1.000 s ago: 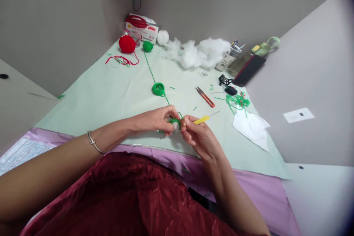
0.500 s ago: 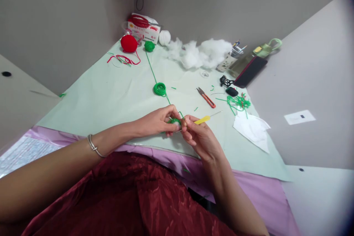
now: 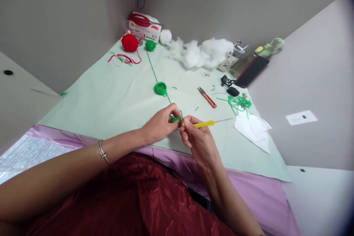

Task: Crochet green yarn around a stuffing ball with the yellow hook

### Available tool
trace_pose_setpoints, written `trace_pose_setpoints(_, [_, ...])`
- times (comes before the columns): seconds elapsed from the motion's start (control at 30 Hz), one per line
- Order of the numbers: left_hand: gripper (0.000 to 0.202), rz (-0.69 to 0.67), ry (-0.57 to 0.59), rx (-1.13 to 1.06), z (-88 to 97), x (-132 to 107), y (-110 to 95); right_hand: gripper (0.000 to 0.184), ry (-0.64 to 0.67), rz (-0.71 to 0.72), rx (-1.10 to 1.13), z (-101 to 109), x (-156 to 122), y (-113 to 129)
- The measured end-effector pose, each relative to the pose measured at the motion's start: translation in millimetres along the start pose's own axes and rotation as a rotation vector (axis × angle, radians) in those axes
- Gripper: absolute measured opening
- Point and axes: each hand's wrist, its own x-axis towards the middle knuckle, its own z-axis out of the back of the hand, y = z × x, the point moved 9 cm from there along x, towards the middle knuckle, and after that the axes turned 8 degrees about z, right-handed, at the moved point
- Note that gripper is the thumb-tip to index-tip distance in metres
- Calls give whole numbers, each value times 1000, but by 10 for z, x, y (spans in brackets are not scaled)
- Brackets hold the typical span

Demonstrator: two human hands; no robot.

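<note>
My left hand (image 3: 163, 122) is closed on a small green crocheted piece (image 3: 175, 119), mostly covered by the fingers. My right hand (image 3: 197, 132) is closed around a yellow-handled crochet hook (image 3: 205, 124), whose thin metal shaft points right. The right fingertips pinch close against the green piece, where the detail is too small to make out. A short green strand stands up between the hands. From the piece, green yarn runs away to a loosely wound green coil (image 3: 160, 88) and on to a green yarn ball (image 3: 150, 45).
Red-handled thread snips (image 3: 207, 97) lie beyond my right hand. White stuffing (image 3: 199, 53), a red yarn ball (image 3: 129, 42) and a box (image 3: 146, 31) stand at the back. Green yarn scraps (image 3: 239, 101), white paper (image 3: 253, 131) and a phone (image 3: 252, 72) are on the right.
The yellow hook shows more of its handle and reaches farther right. My left forearm has shifted right, and white stuffing seen at the green piece before is now hidden.
</note>
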Motion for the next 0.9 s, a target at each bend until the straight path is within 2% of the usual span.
trace_pose_setpoints(0.17, [19, 87, 141, -96, -62, -24, 80, 34, 36, -22, -10, -10, 21, 6])
trace_pose_setpoints(0.33, [21, 118, 231, -129, -62, -56, 57, 32, 45, -45, 12, 4, 0, 33])
trace_pose_setpoints(0.47, [19, 110, 199, -105, -53, -36, 62, 32, 51, -55, 13, -14, -9, 3])
trace_pose_setpoints(0.67, [21, 65, 44, -101, -41, -6, 90, 33, -33, 20, -31, 30, 0, 1])
trace_pose_setpoints(0.73, [24, 67, 60, -139, -60, 10, 104, 34, -37, 38, -36, 38, 1, 24])
trace_pose_setpoints(0.9, [28, 116, 208, -216, -73, 15, 108, 35, 17, 3, -36, 36, -16, 32])
